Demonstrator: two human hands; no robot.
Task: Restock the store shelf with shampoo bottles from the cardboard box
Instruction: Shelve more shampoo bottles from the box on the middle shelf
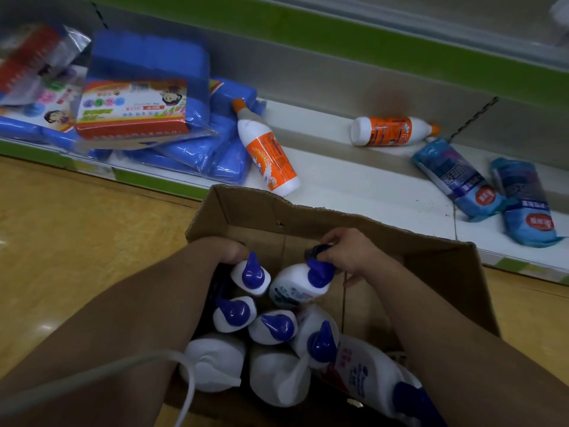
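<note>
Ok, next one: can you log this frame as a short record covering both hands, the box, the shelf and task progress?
right hand: grips the blue cap of a tilted shampoo bottle inside the cardboard box
left hand: reaches into the box beside an upright bottle; fingers hidden, grip unclear
box: open, in front of the shelf, several white blue-capped bottles inside
shelf: two orange-labelled bottles lying down, blue packs at both ends
progress: no blue-capped bottle on the shelf in view
</note>
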